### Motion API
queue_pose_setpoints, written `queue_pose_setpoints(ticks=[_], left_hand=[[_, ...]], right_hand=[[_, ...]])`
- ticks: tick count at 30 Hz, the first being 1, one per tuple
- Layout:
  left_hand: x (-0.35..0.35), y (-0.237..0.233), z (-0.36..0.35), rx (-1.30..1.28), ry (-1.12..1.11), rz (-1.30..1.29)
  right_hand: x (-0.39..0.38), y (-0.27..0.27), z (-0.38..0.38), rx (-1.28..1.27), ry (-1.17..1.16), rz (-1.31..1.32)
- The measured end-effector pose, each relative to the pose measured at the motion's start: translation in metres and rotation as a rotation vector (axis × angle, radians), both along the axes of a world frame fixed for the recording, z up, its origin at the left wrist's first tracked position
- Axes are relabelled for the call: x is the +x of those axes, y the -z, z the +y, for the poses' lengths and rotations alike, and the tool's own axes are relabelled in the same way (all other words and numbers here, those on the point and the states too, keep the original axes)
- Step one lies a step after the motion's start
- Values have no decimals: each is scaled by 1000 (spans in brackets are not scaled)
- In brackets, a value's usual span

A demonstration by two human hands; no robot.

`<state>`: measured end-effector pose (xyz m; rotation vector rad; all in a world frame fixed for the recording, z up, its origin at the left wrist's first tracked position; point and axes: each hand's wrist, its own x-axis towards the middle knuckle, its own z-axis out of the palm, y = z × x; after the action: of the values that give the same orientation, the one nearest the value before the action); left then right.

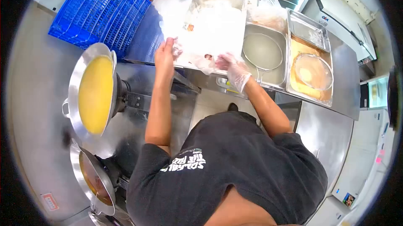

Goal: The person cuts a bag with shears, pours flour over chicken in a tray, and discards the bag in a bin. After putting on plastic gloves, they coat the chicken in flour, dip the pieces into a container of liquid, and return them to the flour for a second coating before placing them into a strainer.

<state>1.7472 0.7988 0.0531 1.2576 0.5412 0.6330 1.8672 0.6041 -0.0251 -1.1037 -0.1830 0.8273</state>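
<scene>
A metal tray [244, 16] of white flour [214, 28] lies in front of me. At its near left corner my left hand [164, 58] has its fingers curled at a small pale pink lump [177, 48]. My right hand [235, 68], in a clear plastic glove, is closed at the tray's near edge, fingers on a flour-dusted piece of raw meat [203, 63]. Part of that piece hangs over the rim. A small orange-brown bit [190, 28] sits in the flour on the left.
Right of the tray, a wire strainer [263, 52] sits in a pan of cloudy liquid; beyond it, another strainer [312, 73] rests in a tray of yellowish crumbs [299, 49]. On my left are a wok of yellow oil [96, 96], a second wok [82, 159] and blue crates [100, 12].
</scene>
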Motion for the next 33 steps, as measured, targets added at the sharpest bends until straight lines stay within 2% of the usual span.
queue_pose_setpoints(ticks=[1, 2, 4, 5, 6, 8, 10, 13, 14, 17, 19, 21, 22, 23, 24, 25, 26, 29, 30, 33], left_hand=[[8, -9, 7, 78, -62, 72], [20, -25, 13, 350, -81, 188], [34, -46, 15, 671, 16, 378], [41, -51, 15, 828, 73, 473], [50, -54, 17, 853, 153, 469], [67, -68, 14, 1021, 315, 524], [79, -87, 8, 1089, 463, 494], [101, -97, 26, 1220, 596, 558], [108, -102, 31, 1245, 535, 668], [122, -104, 58, 1201, 389, 568], [123, -122, 51, 1267, 49, 479], [111, -141, 37, 1305, -301, 383], [104, -138, 27, 1249, -246, 298], [98, -127, 17, 1094, -80, 266], [96, -102, 14, 870, 79, 193], [90, -87, 2, 673, 144, 214], [82, -78, 0, 799, 124, 497], [72, -16, -4, 441, 6, 139], [64, -9, -3, 444, 7, 178], [39, 8, 6, 466, 19, 287]], right_hand=[[13, 2, -9, -19, 14, 112], [66, 57, -21, -237, 181, -478], [83, 10, -27, -73, 172, -517], [80, -27, -23, -50, 136, -636], [73, -60, -10, -25, 100, -757], [76, -87, 20, 74, 62, -1057], [94, -74, 64, 140, -21, -1064], [111, -89, 76, -59, -344, -972], [114, -96, 77, -176, -481, -913], [124, -95, 88, -225, -464, -662], [136, -85, 94, -133, -261, -864], [140, -70, 99, -189, 90, -1348], [130, -67, 97, -294, 366, -1715], [120, -63, 94, -403, 665, -2062], [104, -67, 87, -334, 570, -1980], [85, -70, 80, -268, 474, -1892], [69, -72, 74, -247, 471, -1912], [40, -51, 73, -160, 411, -1920], [29, -48, 70, -168, 277, -1867], [12, -34, 54, -183, -100, -1174]])
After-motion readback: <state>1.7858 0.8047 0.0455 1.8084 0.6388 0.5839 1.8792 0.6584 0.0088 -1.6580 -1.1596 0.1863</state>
